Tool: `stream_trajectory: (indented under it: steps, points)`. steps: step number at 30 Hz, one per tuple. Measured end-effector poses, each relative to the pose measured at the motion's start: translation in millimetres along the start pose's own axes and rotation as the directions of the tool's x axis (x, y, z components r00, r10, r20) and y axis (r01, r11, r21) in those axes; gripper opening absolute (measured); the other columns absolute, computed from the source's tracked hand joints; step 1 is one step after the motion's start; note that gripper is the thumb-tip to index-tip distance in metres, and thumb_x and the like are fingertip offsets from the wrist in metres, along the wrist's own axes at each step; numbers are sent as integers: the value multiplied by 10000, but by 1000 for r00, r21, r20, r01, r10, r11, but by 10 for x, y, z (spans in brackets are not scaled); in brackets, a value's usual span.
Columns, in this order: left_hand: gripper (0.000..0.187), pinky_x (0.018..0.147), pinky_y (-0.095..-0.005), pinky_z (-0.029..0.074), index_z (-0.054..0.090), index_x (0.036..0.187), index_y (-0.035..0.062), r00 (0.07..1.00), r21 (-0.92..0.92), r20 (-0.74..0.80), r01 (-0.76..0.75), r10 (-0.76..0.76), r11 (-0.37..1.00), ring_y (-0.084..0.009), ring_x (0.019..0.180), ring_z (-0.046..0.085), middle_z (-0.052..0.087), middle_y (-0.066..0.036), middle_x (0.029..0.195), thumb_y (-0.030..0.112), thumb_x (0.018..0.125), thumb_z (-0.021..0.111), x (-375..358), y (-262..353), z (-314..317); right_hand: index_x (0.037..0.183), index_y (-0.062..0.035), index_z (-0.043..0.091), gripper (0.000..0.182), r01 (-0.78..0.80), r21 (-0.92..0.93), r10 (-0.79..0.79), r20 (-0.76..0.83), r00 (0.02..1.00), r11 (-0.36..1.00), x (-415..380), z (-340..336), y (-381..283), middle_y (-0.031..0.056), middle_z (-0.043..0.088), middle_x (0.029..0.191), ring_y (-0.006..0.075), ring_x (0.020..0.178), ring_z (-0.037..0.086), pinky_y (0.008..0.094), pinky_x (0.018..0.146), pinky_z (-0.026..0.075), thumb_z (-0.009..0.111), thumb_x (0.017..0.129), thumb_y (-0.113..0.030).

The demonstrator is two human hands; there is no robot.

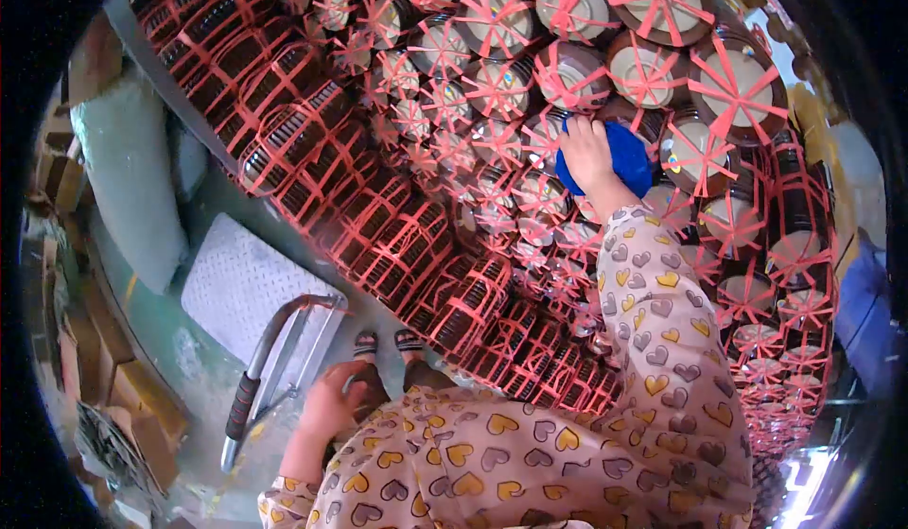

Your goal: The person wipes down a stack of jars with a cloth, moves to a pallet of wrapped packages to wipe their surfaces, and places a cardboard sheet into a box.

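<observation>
My right hand [588, 156] reaches forward with its fingers curled over a bundle of blue cloth [629, 158]. The cloth is pressed on the tops of stacked round dishes, brown at the rim and pale in the middle. Pink plastic ribbon crosses each stack, as on the large dish stack [740, 89] at the right. Down by my body, my left hand [331, 401] hangs apart from the stacks. Its thumb stands away from the fingers and nothing shows in it.
A folding platform cart [251, 283] with a black grip stands on the green floor at the left. Behind it is a large wrapped pale bundle [128, 170]. Cardboard boxes [142, 406] line the left edge. Tied stacks lying sideways [378, 236] form the pile's near side.
</observation>
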State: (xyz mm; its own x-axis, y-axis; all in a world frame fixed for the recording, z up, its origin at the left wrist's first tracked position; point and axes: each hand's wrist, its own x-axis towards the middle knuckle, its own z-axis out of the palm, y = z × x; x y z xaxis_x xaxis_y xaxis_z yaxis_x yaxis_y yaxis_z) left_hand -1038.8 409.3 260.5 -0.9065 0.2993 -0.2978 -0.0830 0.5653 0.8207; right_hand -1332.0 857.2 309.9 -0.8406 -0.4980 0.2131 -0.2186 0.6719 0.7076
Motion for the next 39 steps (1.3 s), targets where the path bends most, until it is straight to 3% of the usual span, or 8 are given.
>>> stream_trajectory:
  steps: [6,12,16,22,26,28,34,39]
  points:
    - [290,810,-358,450,572,1063,43,978,-103,-142,141,-155,985,-315,955,568,603,-148,1016,98,778,589,-394,-541,35,794,-112,629,144,156,272,-188,98,977,950,-185,-170,48,80,526,882,250,940,488,378,789,372,503,750,-165]
    - [286,810,-345,451,573,1065,36,955,-233,-199,172,-220,957,-272,951,585,620,-138,983,102,787,589,-404,-694,10,1000,-28,592,400,-366,674,185,327,927,642,-1144,-208,-200,149,601,1000,269,918,581,349,813,450,576,608,47]
    - [333,827,-334,448,541,1119,25,986,-396,-118,61,-116,916,-222,967,585,617,-117,1016,112,801,592,-130,-567,-34,1063,7,560,398,-713,671,410,720,560,-204,-1550,-858,-237,76,616,955,164,840,593,293,764,477,609,668,11]
    - [796,999,-549,228,-1,1417,267,919,-815,250,30,305,579,-351,1329,126,66,-95,1473,502,842,496,922,716,96,1190,-17,454,546,-93,268,135,720,681,-959,-1157,-2066,-660,113,594,1014,244,889,597,394,782,499,574,661,48]
    - [601,950,-504,366,253,1365,232,767,-798,518,593,378,-110,-299,1200,393,361,-132,1333,419,856,512,1387,1005,517,1299,-72,355,670,-401,728,263,612,746,-556,-1187,-2057,-1081,97,488,1207,247,1114,480,334,962,367,579,676,35]
    - [509,926,-491,397,318,1311,194,844,-874,465,486,267,-13,-293,1122,454,430,-121,1248,314,853,505,1356,1147,496,1343,-53,281,733,-412,911,410,378,830,-7,-1329,-2138,-1143,144,299,1364,251,1270,296,356,1019,274,644,708,-95]
    - [406,859,-431,464,426,1195,109,893,-891,447,449,44,-61,-262,999,526,505,-108,1122,60,793,455,1229,1336,577,1379,-11,150,991,-356,928,246,322,914,110,-1480,-2333,-1421,268,118,1398,400,1312,122,435,1061,154,713,671,-416]
    - [498,953,-367,358,355,1304,104,750,-874,484,443,451,201,-203,1112,454,451,-83,1228,88,830,506,975,1603,393,1294,-54,301,751,-6,153,105,709,698,-988,-1545,-2139,-1460,115,472,1168,252,1024,522,381,854,454,687,724,-355]
